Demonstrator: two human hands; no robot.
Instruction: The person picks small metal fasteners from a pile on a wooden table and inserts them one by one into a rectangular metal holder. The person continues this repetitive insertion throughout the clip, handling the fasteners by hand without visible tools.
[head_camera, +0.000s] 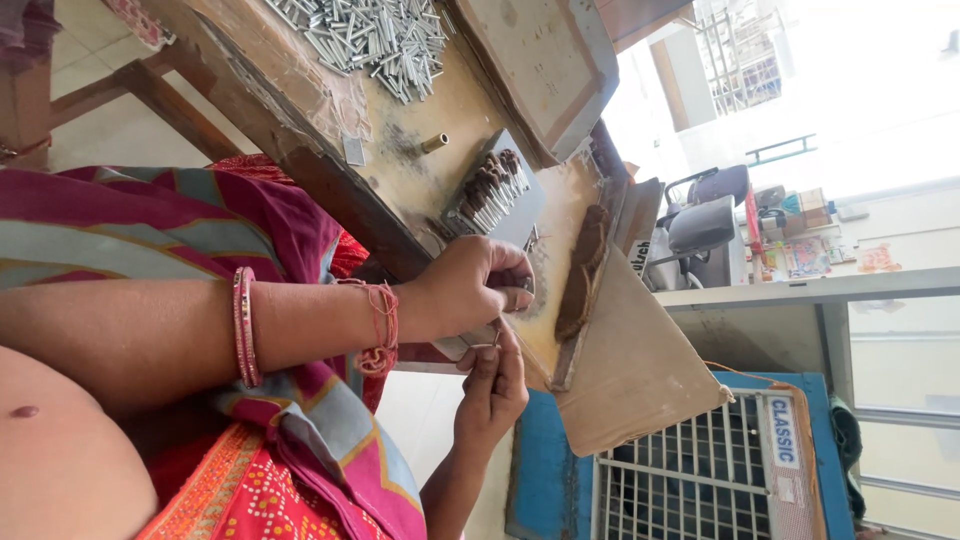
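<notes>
- Watching the head feed, which is turned on its side, I see both hands meet at the near edge of the wooden workbench (300, 110).
- The left hand (465, 290) is curled almost into a fist, knuckles up. Its fingers fold over something small, and I cannot tell what.
- The right hand (495, 385) comes up from below with thumb and forefinger pinched tight on a thin metal piece (497, 337), just under the left hand.
- The work looks part done to me. A batch of dark-tipped tubes (490, 190) stands packed together in a grey block, seemingly finished.
- A large heap of loose silver tubes (370, 35) lies further up the bench, well apart from the hands, so I judge most of the lot is left.
- A strip of brown paste (583, 270) lies on a board just beside the hands, and a single brass cylinder (434, 143) sits alone between the heap and the block.
- A plain tan cardboard sheet (640, 370) hangs off the bench edge, unprinted.
- Beyond it stands a blue cabinet with a white grille (700, 480), with a narrow white label (782, 432) bearing blue lettering.
- Colourful small boxes and papers (800, 245) sit on a far shelf, too small to make out.
</notes>
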